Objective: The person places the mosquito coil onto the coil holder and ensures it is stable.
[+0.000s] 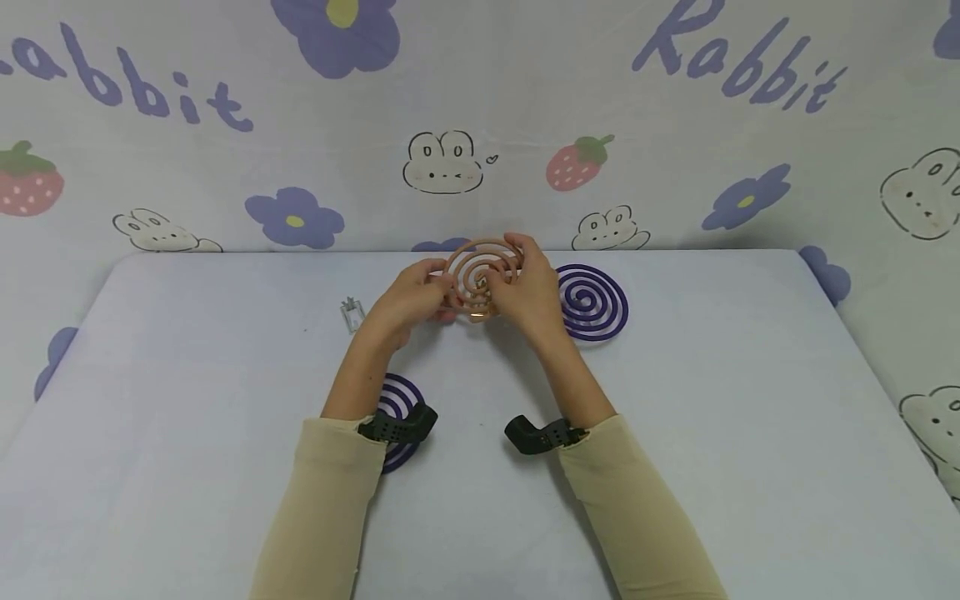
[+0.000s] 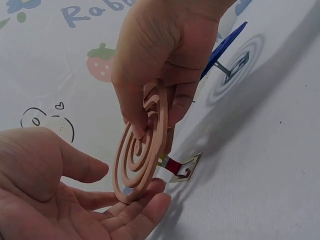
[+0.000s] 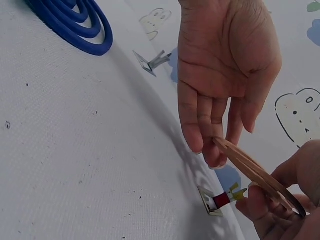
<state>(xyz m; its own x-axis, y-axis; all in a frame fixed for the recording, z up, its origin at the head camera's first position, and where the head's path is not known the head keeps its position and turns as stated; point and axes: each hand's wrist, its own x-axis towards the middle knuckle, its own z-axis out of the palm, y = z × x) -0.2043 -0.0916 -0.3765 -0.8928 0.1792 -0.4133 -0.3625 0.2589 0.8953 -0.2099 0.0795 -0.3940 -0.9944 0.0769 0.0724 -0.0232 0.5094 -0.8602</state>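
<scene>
A brown mosquito coil (image 1: 483, 242) is raised tilted at the back of the table, over a small metal stand (image 2: 186, 167) that shows red and gold tones. My right hand (image 1: 534, 296) pinches the coil, its thumb near the centre of the spiral and other fingers behind. On the opposite side, my left hand (image 1: 412, 292) touches the coil's edge with loosely extended fingers; its palm faces the coil in the right wrist view. The stand's prongs rise close to the coil, partly hidden by the hands in the head view.
A dark purple coil (image 1: 588, 302) sits raised on its own stand (image 2: 238, 69) beside my right hand. Another purple coil (image 1: 411, 386) lies partly under my left wrist. A silver stand (image 3: 145, 62) is left of my left hand. Behind the table hangs a printed cloth (image 1: 525, 83).
</scene>
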